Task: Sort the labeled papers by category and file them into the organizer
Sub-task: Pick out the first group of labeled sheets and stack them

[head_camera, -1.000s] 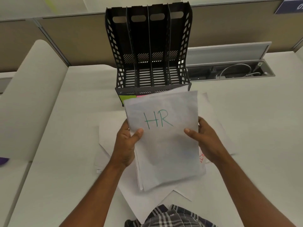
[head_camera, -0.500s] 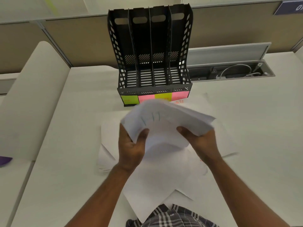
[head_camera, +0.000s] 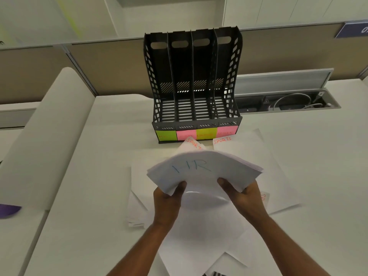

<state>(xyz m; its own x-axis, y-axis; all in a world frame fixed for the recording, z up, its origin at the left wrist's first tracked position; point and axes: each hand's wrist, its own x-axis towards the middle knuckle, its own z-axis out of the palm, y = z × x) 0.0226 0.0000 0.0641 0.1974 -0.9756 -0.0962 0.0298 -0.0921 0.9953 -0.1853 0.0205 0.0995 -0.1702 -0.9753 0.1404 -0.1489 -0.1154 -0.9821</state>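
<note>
Both hands hold a stack of papers (head_camera: 203,172) above the white desk (head_camera: 83,176), its top sheet marked "HR" in blue. The left hand (head_camera: 169,198) grips the stack's near left edge with the thumb on top; the right hand (head_camera: 244,196) grips its near right edge the same way. The stack bows upward in the middle. Under it, loose sheets (head_camera: 201,236) lie spread on the desk, two at the far side reading "SPORTS" in red. Just beyond them stands a black four-slot organizer (head_camera: 196,80) with green, pink, yellow and pink labels along its front. To its right lies an open cable trough (head_camera: 288,103).
</note>
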